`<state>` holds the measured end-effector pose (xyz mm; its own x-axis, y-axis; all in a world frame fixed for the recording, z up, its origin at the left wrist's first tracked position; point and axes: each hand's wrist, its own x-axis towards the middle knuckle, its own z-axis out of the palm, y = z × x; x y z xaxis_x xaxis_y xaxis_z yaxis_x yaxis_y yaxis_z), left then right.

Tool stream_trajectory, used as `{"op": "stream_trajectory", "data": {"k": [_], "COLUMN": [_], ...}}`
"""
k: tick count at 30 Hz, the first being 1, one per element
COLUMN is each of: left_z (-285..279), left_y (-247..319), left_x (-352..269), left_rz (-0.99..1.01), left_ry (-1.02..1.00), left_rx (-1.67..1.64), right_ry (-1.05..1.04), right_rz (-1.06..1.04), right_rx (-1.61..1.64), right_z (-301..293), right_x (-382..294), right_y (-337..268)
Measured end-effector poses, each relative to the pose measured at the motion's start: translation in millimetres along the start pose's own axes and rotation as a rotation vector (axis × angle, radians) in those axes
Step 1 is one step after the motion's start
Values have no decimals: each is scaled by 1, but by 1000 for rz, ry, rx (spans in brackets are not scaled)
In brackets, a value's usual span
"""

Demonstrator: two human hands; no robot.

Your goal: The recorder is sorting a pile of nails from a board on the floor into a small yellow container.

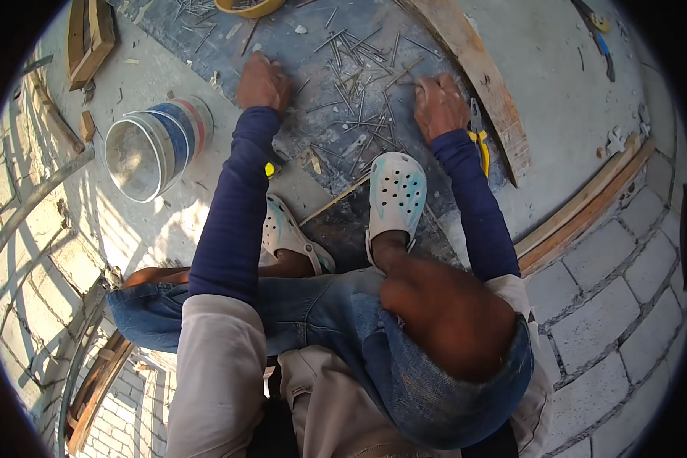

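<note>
Many loose nails [358,106] lie scattered over a dark, dusty sheet [315,68] on the floor. My left hand [263,83] rests at the left of the pile, fingers curled; a nail seems to stick out near its fingertips, but whether it is held is unclear. At the pile's right side is my right hand [442,106], its thumb and fingers pinched on a thin nail that points left. Pliers with yellow handles [480,140] lie right beside this wrist. A yellow bowl [251,8] with more nails stands at the top edge.
A plastic bucket [143,150] lies tilted at left. A curved wooden board [484,74] runs along the sheet's right side. Farther right are a blue-handled tool [604,48] and wooden strips [587,200] by a block wall. My clogs [398,192] stand below the nails.
</note>
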<state>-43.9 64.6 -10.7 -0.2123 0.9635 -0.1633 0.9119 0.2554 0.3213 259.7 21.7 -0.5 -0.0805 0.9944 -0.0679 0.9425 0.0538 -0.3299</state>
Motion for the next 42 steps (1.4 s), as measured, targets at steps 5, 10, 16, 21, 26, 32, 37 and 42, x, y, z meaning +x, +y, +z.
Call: {"op": "stream_trajectory", "data": {"k": [5, 10, 16, 21, 26, 32, 37, 42], "left_z": [-9, 24, 25, 27, 26, 25, 30, 22], "left_y": [42, 49, 29, 48, 76, 71, 71, 69], "left_x": [-30, -57, -63, -64, -74, -66, -65, -59], "left_rz": [11, 362, 270, 379, 237, 119, 311, 312], "left_ry": [-53, -143, 3, -31, -93, -197, -71, -185], "left_rx": [-534, -522, -275, -471, -585, -310, -164, -15], "right_ry": [-9, 67, -79, 58, 134, -98, 121, -28], "right_rz": [-1, -190, -149, 19, -8, -157, 120, 560], "right_rx": [183, 94, 33, 96, 69, -93, 366, 1152], "right_z": [20, 35, 19, 1, 2, 28, 20, -22], "right_x": [-4, 12, 2, -18, -14, 6, -6, -26], "right_y": [-30, -36, -2, 5, -11, -29, -10, 26]}}
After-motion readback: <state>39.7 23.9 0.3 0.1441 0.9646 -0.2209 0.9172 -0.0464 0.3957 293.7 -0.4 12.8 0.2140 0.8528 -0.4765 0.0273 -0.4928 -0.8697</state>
